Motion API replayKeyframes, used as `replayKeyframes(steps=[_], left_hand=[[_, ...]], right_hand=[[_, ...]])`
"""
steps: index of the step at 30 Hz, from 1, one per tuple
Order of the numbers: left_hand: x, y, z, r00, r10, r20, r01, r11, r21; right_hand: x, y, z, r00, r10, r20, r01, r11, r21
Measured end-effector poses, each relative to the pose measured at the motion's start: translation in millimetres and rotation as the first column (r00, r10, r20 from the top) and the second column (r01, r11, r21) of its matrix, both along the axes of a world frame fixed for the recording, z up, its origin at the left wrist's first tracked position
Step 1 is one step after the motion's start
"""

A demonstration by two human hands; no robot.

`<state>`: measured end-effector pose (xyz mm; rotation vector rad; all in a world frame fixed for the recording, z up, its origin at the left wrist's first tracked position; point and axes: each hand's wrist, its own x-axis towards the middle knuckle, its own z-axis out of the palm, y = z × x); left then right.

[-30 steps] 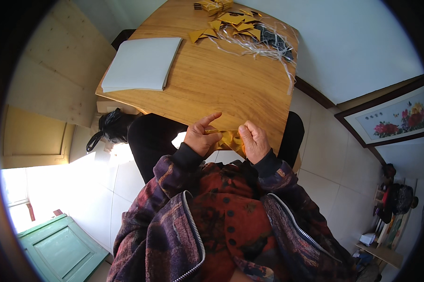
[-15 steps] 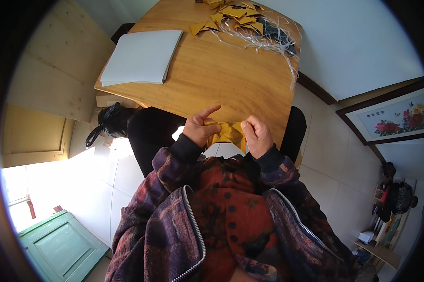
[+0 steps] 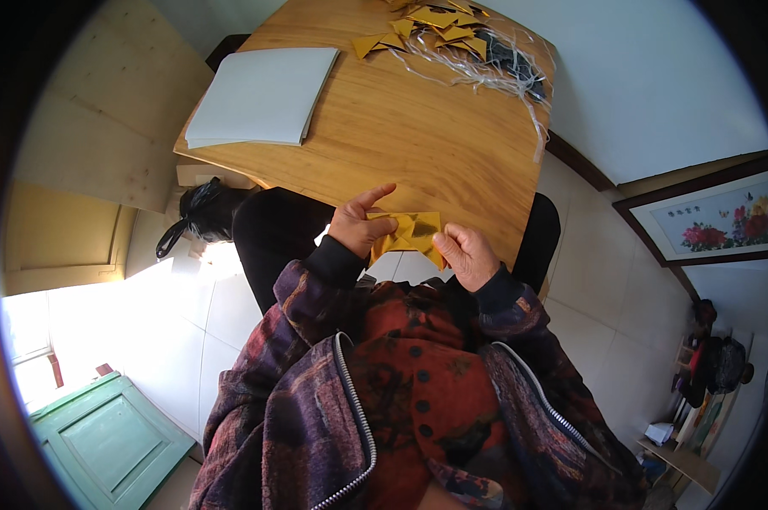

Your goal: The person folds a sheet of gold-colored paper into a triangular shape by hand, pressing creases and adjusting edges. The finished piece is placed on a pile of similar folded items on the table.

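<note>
Gold paper [image 3: 411, 235] sits at the near table [image 3: 418, 144] edge, pinched between your left hand [image 3: 360, 228] and right hand [image 3: 467, 255]. Loosen either grip and it likely slips off; press unevenly and the crease probably skews.

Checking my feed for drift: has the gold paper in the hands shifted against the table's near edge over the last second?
No. The gold paper sits at the near edge of the wooden table, held by the left hand and right hand, as before.
</note>
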<state>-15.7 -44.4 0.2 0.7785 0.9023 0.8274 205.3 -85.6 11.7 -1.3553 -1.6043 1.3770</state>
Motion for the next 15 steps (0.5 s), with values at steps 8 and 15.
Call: replayKeyframes(steps=[8,15], left_hand=[[-1.0,0.6,-7.6,1.000,-0.020,-0.014,0.020,1.000,0.010],[-3.2,0.8,-13.3,1.000,-0.016,0.015,0.016,0.999,-0.031]], right_hand=[[0.6,-9.1,1.7,0.999,0.024,0.046,-0.026,0.999,0.029],[6.0,-2.8,-2.2,0.997,0.077,0.014,-0.073,0.978,-0.193]])
